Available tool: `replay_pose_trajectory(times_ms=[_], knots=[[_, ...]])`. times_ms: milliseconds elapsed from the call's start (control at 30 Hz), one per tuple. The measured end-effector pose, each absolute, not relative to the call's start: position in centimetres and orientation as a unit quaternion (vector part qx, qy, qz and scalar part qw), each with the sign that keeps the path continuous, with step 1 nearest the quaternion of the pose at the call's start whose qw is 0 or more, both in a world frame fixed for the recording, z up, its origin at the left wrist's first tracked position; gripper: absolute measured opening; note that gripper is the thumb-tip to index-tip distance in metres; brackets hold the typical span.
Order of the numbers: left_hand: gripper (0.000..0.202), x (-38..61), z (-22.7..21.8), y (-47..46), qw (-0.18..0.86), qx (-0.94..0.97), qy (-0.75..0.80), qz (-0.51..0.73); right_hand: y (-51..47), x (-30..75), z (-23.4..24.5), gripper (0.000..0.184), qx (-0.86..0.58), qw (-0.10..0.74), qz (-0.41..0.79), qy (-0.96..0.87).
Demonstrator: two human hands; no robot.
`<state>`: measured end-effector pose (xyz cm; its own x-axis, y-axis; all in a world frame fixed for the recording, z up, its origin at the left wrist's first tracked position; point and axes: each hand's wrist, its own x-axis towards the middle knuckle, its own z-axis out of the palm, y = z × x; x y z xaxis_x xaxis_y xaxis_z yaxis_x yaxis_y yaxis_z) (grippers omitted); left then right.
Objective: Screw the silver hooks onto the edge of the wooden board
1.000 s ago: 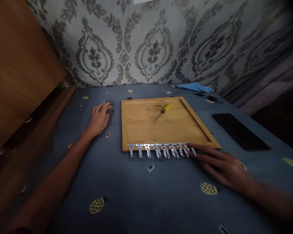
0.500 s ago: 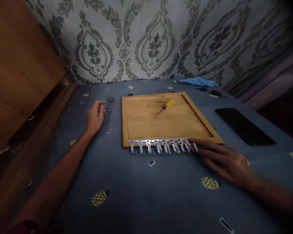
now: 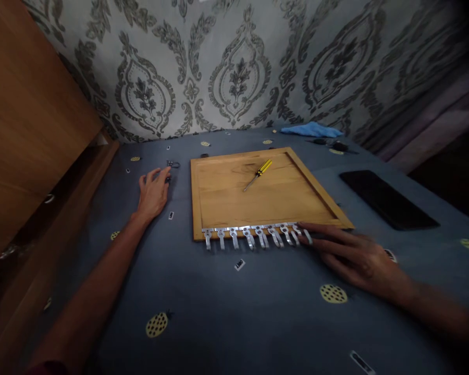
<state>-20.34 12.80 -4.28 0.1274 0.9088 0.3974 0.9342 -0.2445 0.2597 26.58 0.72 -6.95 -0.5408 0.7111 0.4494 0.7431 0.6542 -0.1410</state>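
Note:
A metal hook rail (image 3: 240,229) with several silver hooks lies along the near edge of a wooden framed board (image 3: 226,200). My right hand (image 3: 359,258) holds the rail's right end, its index finger on top and the other fingers stretched beside the last hook; the thumb is hidden. To the left of the board, my left hand (image 3: 153,192) is open over the cloth, fingers apart and reaching down at small dark parts by its fingertips. Just beyond them lies a small metal piece with a loop (image 3: 173,164). A screwdriver (image 3: 258,174) with a yellow and black handle rests on the board.
Right of the board lies a black phone-like slab (image 3: 389,199). At the back right are a blue cloth (image 3: 311,129) and dark small items (image 3: 332,144). A wooden cabinet (image 3: 39,104) borders the left side, and a patterned wall covering (image 3: 195,67) rises behind.
My left hand has opened from curled fingers and spread over the small parts. My right hand stays at the rail's end. The whole view has shifted slightly.

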Motion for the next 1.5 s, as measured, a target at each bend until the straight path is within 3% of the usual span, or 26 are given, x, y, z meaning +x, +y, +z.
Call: replay_pose_trajectory(times_ms=[433, 1500], knots=[[0.034, -20.4, -4.0, 12.0, 0.036, -0.731, -0.639, -0.237, 0.8, 26.2, -5.7, 0.027, -0.333, 0.255, -0.050, -0.906], [0.039, -18.3, -1.9, 9.8, 0.088, -0.690, -0.706, -0.136, 0.7, 26.4, -5.5, 0.028, -0.336, 0.235, -0.001, -0.912]])
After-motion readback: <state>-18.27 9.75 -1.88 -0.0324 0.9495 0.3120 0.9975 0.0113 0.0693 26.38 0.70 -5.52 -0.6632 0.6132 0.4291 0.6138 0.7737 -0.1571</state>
